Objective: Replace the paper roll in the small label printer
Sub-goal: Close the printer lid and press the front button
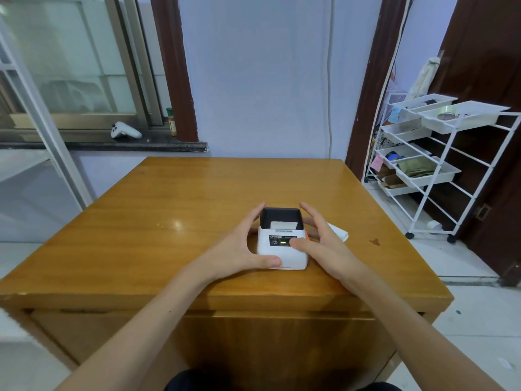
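Both hands' loose grip around "SUPVAN" label printer (282, 244)

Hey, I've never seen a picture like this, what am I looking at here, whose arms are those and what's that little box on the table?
There is just one picture, taken by a wide-angle camera worn on a person's head and looking down, so the arms are the wearer's own. No robot is involved. The little box is a small white label printer with a dark top, a strip of paper showing at its slot and a green light lit on the front. It stands on a wooden table. The left hand cups its left side; the right hand curves around its right side, thumb on the front. Neither lifts it. Something white lies just behind the right hand, partly hidden.
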